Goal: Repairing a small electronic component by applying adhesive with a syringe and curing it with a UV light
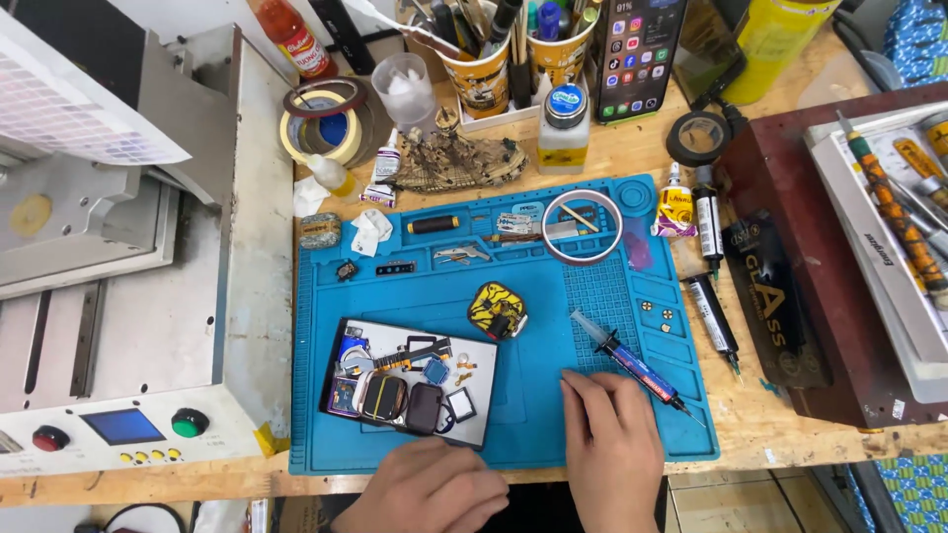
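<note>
My left hand [425,489] rests at the front edge of the blue work mat [553,326], fingers curled, just below an opened phone [410,383] with its inner parts showing. My right hand [614,444] lies flat on the mat, fingers together, holding nothing. Its fingertips sit just beside a syringe with a dark barrel [632,362] that lies slanted on the mat. A small yellow and black part [497,310] lies above the phone.
A grey machine [128,257] with red and green buttons fills the left. Tape rolls [326,118], cups of tools [484,59], an upright lit phone [635,49], glue tubes [711,296] and a tray of tools [889,217] crowd the bench.
</note>
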